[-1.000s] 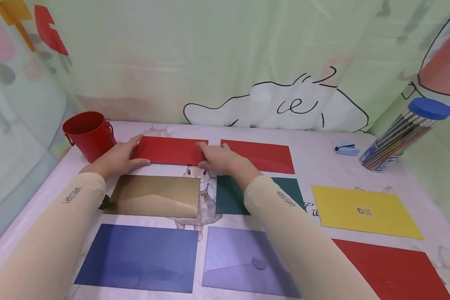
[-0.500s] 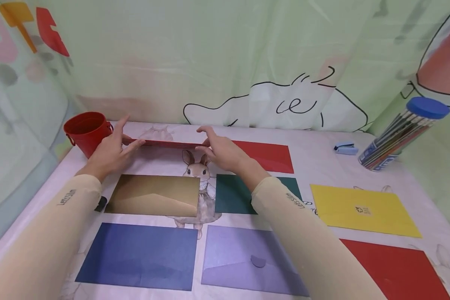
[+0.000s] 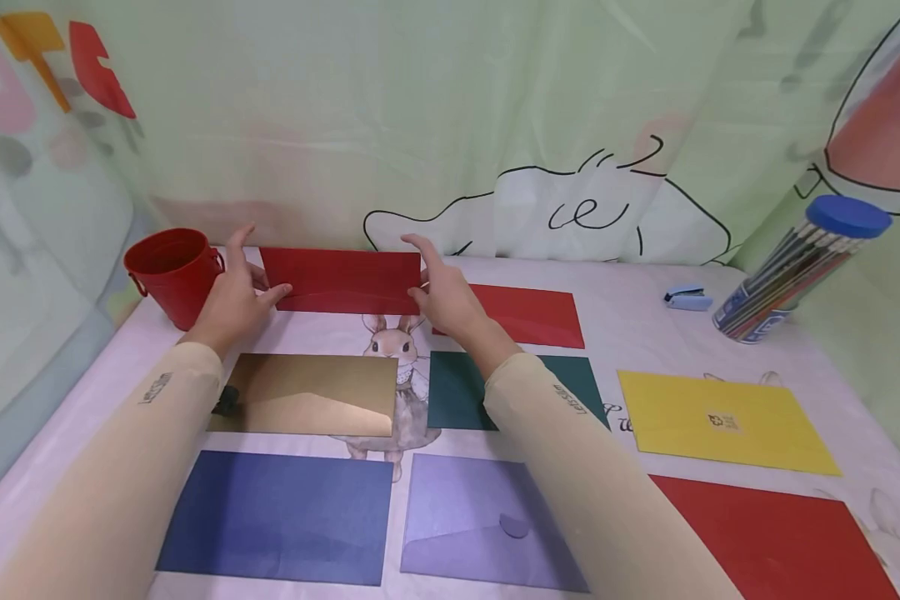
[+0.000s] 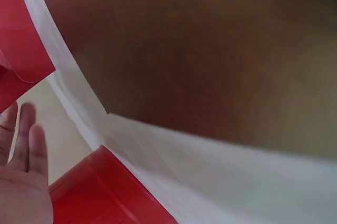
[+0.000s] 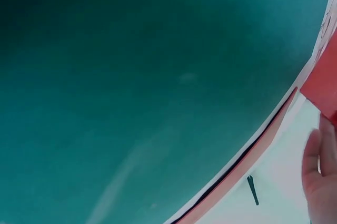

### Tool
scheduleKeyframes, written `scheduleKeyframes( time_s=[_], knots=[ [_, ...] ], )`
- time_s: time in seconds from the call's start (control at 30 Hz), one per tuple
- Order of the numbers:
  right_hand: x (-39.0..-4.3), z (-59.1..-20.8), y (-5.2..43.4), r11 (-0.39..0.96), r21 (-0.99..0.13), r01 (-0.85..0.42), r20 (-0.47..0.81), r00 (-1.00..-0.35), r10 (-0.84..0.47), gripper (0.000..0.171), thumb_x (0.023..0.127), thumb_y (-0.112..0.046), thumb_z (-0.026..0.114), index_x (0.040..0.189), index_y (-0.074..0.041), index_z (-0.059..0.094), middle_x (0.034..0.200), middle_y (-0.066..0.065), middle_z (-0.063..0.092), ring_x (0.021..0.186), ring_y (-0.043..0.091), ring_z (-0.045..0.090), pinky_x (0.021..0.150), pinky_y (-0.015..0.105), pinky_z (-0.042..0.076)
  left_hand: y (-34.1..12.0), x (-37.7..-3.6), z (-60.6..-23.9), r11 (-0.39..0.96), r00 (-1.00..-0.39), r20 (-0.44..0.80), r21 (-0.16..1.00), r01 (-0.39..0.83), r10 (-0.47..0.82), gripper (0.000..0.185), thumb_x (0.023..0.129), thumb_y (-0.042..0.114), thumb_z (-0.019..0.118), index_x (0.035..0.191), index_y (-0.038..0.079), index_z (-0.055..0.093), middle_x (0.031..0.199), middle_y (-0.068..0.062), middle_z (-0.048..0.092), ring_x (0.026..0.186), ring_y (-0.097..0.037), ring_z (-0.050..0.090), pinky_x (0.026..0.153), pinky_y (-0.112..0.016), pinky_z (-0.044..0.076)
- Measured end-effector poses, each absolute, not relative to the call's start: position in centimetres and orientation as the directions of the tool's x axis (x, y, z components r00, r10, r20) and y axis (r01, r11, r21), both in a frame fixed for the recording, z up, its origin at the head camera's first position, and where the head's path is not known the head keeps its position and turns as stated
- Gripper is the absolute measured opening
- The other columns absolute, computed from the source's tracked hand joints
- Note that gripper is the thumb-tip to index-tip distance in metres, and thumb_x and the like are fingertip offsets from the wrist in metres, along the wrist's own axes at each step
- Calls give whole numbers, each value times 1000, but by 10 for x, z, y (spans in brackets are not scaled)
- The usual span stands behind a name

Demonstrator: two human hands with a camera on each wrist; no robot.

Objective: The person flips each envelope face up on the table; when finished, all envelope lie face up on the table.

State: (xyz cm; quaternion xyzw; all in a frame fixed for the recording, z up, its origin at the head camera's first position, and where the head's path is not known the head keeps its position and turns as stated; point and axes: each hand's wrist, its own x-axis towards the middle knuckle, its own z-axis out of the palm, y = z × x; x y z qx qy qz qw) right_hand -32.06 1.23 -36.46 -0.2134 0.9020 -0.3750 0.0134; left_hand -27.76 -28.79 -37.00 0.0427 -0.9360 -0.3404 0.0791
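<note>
Hands pinch the flat red paper envelope (image 3: 341,281) by its short ends, left hand (image 3: 232,296) and right hand (image 3: 441,293) each gripping one, long axis running straight between both grips above the bench (image 3: 645,342).

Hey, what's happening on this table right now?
A person holds a red envelope by its ends, left hand and right hand, lifted above the tablecloth beside a red bucket. Other envelopes lie flat in rows: gold, green, blue, lilac, yellow.
</note>
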Motion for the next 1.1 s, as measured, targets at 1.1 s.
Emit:
scheduleKeyframes(
  time_s=[1.1],
  knots=[
    [-316, -361, -9, 852, -476, -216, -97, -950, -296, 93, 83, -20, 85, 158, -26, 30, 143, 11, 48, 130, 27, 46, 90, 39, 55, -262, -288, -359, 901, -988, 5, 413, -136, -151, 74, 81, 12, 83, 141, 0, 42, 130, -29, 47, 110, -46, 51, 95, -59, 49]
  ],
)
